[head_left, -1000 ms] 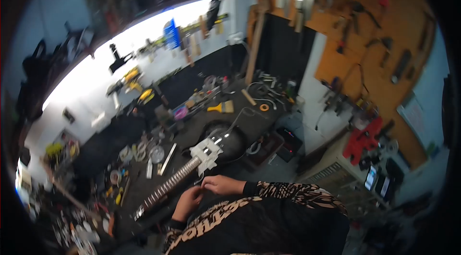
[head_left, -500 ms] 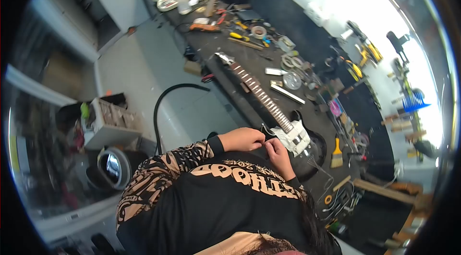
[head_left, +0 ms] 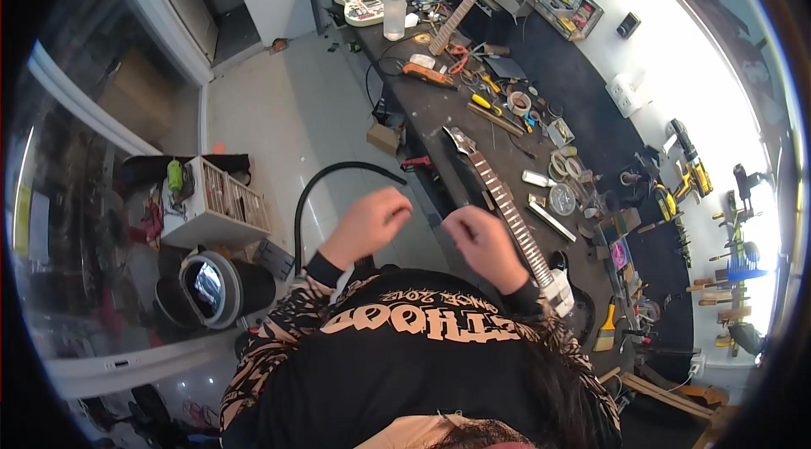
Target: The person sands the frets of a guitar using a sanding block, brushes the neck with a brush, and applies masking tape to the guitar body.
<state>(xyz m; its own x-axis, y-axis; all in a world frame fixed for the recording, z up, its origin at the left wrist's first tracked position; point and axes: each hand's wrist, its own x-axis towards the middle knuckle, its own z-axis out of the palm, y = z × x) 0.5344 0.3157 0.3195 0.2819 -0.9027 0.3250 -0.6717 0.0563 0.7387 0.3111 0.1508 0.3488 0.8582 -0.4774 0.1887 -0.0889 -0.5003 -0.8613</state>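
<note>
My left hand (head_left: 368, 224) is raised in front of my chest, over the floor side of the bench, with its fingers curled closed. Level with it, and apart from it, my right hand (head_left: 488, 248) is closed too, thumb against the fingers, close to the guitar's neck. Whatever either hand pinches, if anything, is too small to make out. A dark electric guitar (head_left: 512, 211) lies on the workbench, headstock pointing away from me. My right forearm partly covers its body, where a pale area shows.
The dark workbench (head_left: 422, 111) carries a white metal bar (head_left: 551, 222), a paintbrush (head_left: 606, 329), a bottle (head_left: 394, 15), a bare guitar neck (head_left: 473, 3) and a yellow-handled screwdriver (head_left: 486, 103). A black hose (head_left: 301, 204) curves over the floor beside a white drawer unit (head_left: 221, 208). Tools hang on the wall.
My hands were close together at the edge of the guitar's body. They have lifted off and moved apart, the left one farther leftward. The view has shifted, showing more of the far bench.
</note>
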